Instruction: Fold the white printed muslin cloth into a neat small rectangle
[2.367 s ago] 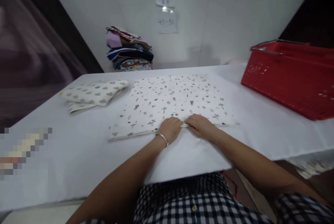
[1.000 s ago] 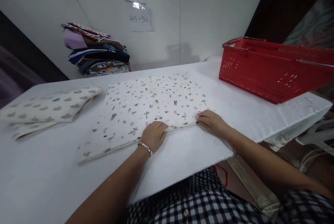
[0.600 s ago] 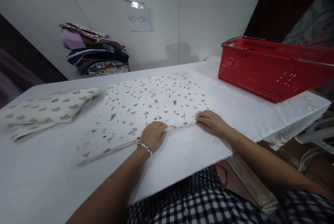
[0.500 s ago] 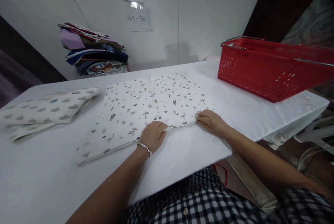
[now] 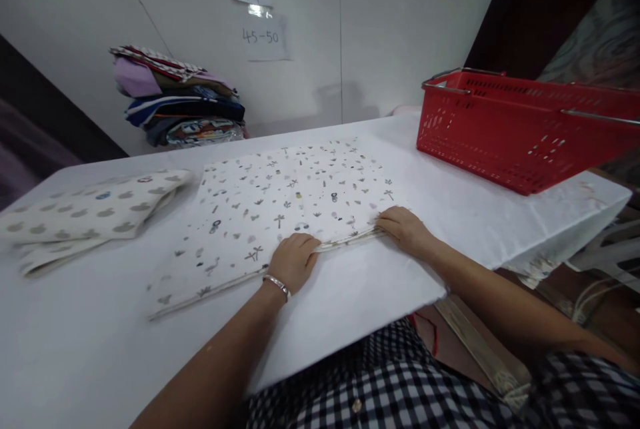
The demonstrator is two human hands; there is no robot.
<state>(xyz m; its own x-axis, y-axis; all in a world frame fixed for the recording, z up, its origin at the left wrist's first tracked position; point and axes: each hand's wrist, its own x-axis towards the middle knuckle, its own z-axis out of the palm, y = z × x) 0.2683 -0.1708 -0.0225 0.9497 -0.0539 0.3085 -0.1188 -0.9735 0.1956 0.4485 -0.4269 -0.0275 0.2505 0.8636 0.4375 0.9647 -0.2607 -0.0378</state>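
Note:
A white printed cloth [image 5: 270, 196], folded in layers and patterned with small palms, rainbows and birds, lies flat in front of me. My left hand [image 5: 294, 259], with a bracelet at the wrist, grips its near edge around the middle. At the near right corner, my right hand [image 5: 404, 229] has its fingers closed over the same edge, thumb hidden. Between the two hands the layered edge shows slightly raised. To the left rests a second folded cloth [image 5: 100, 209], cream with grey shapes, touched by neither hand.
A red plastic basket [image 5: 500, 129] with metal handles stands at the right of the white-covered table [image 5: 340, 322]. At the back left is a stack of folded fabrics [image 5: 185, 99]. Paper signs [image 5: 265, 37] are taped to the wall behind.
Almost nothing differs. Both hands keep their places on the near edge, and the edge by my right hand looks slightly more bunched.

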